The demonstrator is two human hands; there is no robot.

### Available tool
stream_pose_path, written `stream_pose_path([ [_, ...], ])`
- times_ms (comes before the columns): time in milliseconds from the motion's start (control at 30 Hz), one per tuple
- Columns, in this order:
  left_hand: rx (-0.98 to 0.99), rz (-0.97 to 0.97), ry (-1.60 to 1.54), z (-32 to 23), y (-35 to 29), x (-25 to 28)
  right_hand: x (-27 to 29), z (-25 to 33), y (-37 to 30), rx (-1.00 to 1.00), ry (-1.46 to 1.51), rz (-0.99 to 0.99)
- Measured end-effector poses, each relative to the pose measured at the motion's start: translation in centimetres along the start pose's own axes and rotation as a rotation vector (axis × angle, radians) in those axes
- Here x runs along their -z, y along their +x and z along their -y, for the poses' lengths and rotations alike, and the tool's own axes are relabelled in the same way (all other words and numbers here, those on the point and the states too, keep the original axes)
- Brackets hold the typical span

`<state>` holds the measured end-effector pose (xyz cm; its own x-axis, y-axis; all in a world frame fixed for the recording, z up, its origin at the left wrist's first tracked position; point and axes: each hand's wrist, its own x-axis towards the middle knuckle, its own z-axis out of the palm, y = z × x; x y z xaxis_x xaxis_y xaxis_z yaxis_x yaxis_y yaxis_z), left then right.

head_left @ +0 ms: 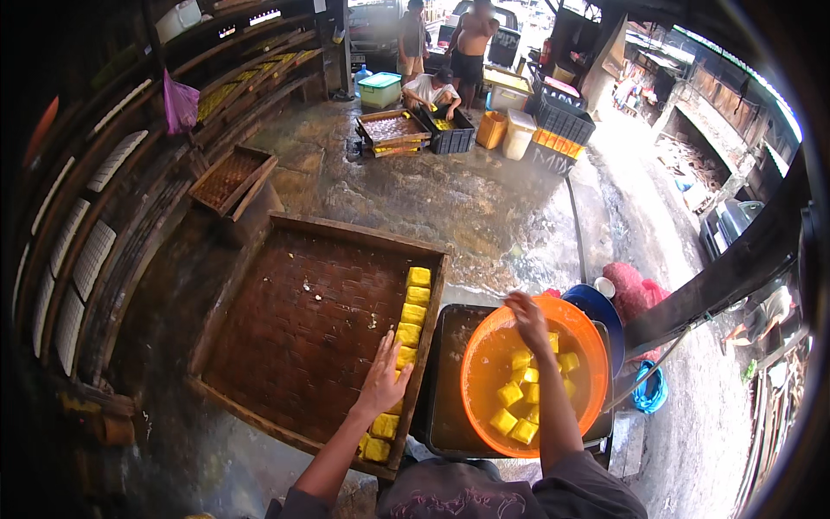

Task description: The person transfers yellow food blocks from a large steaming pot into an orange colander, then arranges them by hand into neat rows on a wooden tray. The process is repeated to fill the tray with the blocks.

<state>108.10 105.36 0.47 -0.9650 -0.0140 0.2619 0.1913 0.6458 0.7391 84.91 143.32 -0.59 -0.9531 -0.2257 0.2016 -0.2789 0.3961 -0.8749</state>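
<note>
My left hand lies with fingers stretched out over a row of yellow tofu blocks, touching the ones beneath it and partly hiding them. The row runs along the right side of a large wooden-framed tray with a brown woven bottom. My right hand is raised over the far left part of an orange basin, its fingers loosely apart and no block visible in them. In the basin's yellowish liquid sit several more tofu blocks; my right forearm covers some of them.
The basin stands on a dark tray, with a blue tub behind it. A slanting post rises at the right. Racks line the left wall. Farther back, a person crouches by black crates; two others stand behind.
</note>
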Motion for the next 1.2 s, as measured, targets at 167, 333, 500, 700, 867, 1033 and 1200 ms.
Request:
stream_pose_path([
  [167,0.021,-0.04,0.059,-9.6,-6.1,2.4,19.6,-9.6,-21.0,-0.326,-0.201,-0.656],
  [333,0.094,0.152,-0.263,-15.9,-7.5,-8.5,24.4,-10.1,-29.7,-0.403,-0.542,-0.805],
  [500,-0.004,0.187,0.006,-16.0,-1.7,-24.7,16.6,-11.0,-22.8,0.018,-0.487,-0.157],
  [700,0.753,0.064,-0.674,-13.7,9.7,-37.3,8.5,-15.1,-9.9,-0.079,-0.508,-0.256],
  [867,1.112,0.166,-1.208,-9.5,10.6,-39.6,8.1,-19.1,-8.1,-0.533,0.515,-0.127],
  [1033,0.922,0.144,-1.635,-10.7,8.6,-35.3,9.4,-17.5,-9.2,-0.765,1.025,0.212],
  [1200,0.494,-0.112,-1.793,-13.3,1.0,-19.8,4.3,-4.7,-8.5,-0.383,0.806,0.399],
])
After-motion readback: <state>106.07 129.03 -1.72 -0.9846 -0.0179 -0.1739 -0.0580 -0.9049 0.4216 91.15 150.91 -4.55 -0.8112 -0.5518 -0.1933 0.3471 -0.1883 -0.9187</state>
